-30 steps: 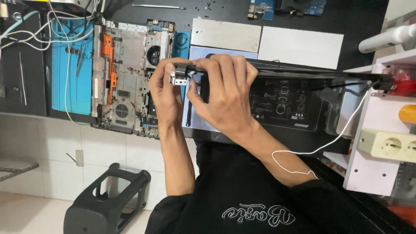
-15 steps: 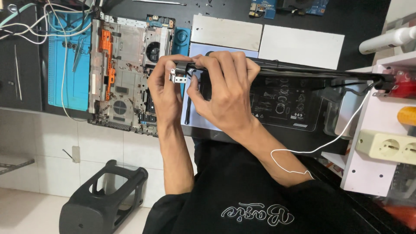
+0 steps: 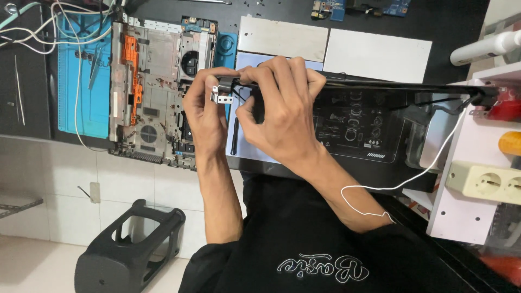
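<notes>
- Your left hand point(image 3: 205, 111) is raised with its back toward you, fingers point(image 3: 202, 81) curled over and pinched shut at the tips.
- Your right hand point(image 3: 282, 116) sits just beside it, touching it, knuckles up, fingers point(image 3: 282, 73) bent and closed, thumb tucked toward the left hand.
- Both forearms are bare and rise from your chest, the left nearly straight up, the right slanting in from the right.

Single head view, close, steeply downward
</notes>
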